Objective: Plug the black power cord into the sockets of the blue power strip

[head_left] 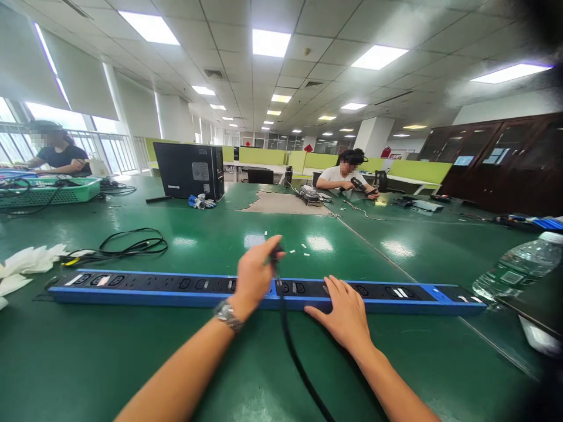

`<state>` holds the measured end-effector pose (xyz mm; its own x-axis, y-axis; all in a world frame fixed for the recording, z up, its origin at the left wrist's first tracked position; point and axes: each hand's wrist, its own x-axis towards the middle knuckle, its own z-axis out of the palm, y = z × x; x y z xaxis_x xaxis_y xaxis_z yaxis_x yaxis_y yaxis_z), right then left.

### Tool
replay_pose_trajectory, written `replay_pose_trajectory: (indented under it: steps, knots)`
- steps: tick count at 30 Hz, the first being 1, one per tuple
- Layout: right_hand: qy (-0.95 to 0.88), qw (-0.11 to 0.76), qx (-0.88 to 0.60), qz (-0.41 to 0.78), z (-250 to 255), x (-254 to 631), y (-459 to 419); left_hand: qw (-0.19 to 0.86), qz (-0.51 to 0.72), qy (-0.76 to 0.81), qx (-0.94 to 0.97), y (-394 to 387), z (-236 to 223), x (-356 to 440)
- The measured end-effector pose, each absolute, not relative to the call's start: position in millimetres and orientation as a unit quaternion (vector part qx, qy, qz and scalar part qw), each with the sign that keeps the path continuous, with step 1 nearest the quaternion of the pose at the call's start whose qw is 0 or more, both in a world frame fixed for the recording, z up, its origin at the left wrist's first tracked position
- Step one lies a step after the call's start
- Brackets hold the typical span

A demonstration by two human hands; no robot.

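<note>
A long blue and black power strip (176, 298) lies across the green table in front of me, its sockets facing up. My left hand (256, 275), with a watch at the wrist, is closed around the black plug (276, 258) of a power cord, just above the strip near its middle. From there the black cord (294, 357) runs down toward me between my arms. To the right, my right hand (345, 310) rests over the strip with its fingers laid across it and the thumb apart along the front side.
A plastic water bottle (519, 266) lies by the strip's right end. Coiled black cable (132, 241) and white paper (35, 261) lie on the left. Farther back are a computer case (189, 170), a green basket (79, 190) and two people seated at the table.
</note>
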<state>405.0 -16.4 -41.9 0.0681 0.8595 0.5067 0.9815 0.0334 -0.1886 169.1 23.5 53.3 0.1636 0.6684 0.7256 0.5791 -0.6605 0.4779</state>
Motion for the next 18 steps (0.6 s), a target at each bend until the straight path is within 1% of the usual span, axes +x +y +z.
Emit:
replay_pose_trajectory:
  steps: [4, 7, 12, 18]
  knots:
    - [-0.667, 0.247, -0.695, -0.105, -43.2, 404.5, -15.5, 0.027, 0.448, 0.493, 0.745, 23.7, 27.7, 63.2]
    - [-0.667, 0.246, -0.696, -0.104, -45.0, 405.4, -14.1, 0.045, 0.409, 0.52, 0.749, 17.7, 10.1, 22.7]
    - [-0.67, 0.247, -0.692, -0.109, -46.6, 408.0, -13.4, 0.089, 0.357, 0.47, 0.802, 16.1, 12.8, 27.8]
    - [-0.672, 0.249, -0.687, -0.121, -47.2, 406.7, -13.8, 0.067, 0.31, 0.441, 0.84, 18.4, 19.7, 24.8]
